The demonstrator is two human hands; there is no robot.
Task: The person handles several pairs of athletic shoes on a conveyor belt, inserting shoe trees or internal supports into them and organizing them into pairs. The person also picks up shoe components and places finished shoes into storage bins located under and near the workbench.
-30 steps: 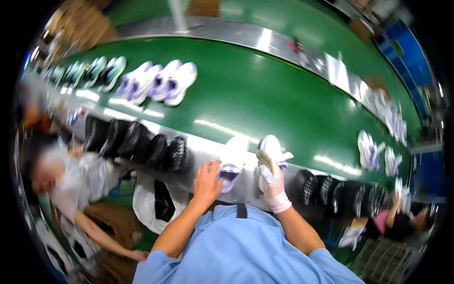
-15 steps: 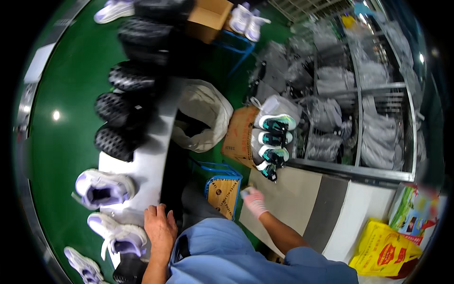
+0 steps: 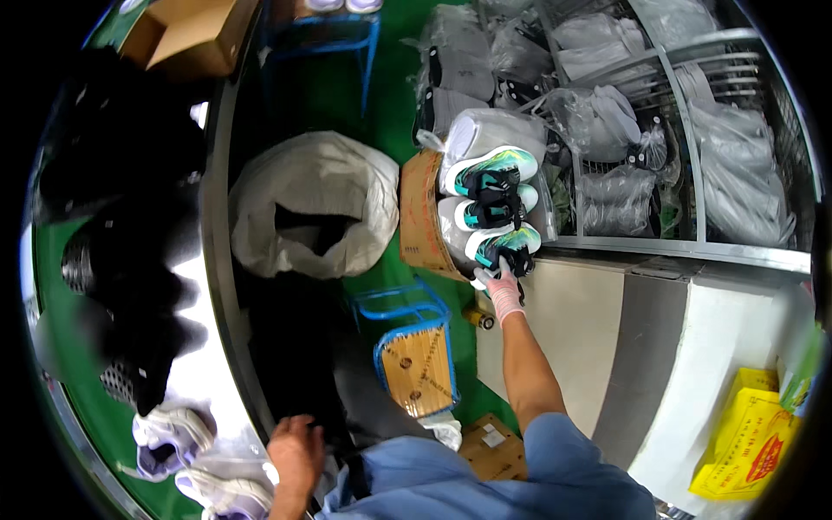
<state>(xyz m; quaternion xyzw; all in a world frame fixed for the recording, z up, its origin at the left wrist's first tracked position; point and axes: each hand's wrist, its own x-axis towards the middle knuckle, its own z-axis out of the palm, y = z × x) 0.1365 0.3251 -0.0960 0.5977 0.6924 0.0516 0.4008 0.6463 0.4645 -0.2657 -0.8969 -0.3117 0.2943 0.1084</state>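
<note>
My right hand [image 3: 503, 290], in a pale pink-and-white glove, reaches to the row of teal, black and white sneakers [image 3: 498, 178] in a carton [image 3: 422, 217]. Its fingers close around the nearest sneaker [image 3: 517, 260], which is partly hidden by the hand. Bare and slightly blurred, my left hand [image 3: 296, 452] hangs beside the edge of the metal bench [image 3: 192, 299] with its fingers loosely bent and apart. Nothing shows in it. White-and-lilac sneakers [image 3: 224, 494] stand on the bench's near end, left of that hand.
Dark shoes [image 3: 130, 286] line the bench farther off. A white woven sack [image 3: 364, 204] stands open between bench and carton. Nearby are a blue-framed stool [image 3: 418, 368], a beige worktop [image 3: 555, 338], a wire rack [image 3: 693, 238] of bagged shoes and a yellow bag [image 3: 745, 442].
My right hand has moved forward from the worktop's edge to the sneakers in the carton. My left hand has come off the bench top. The whole view has shifted to the right.
</note>
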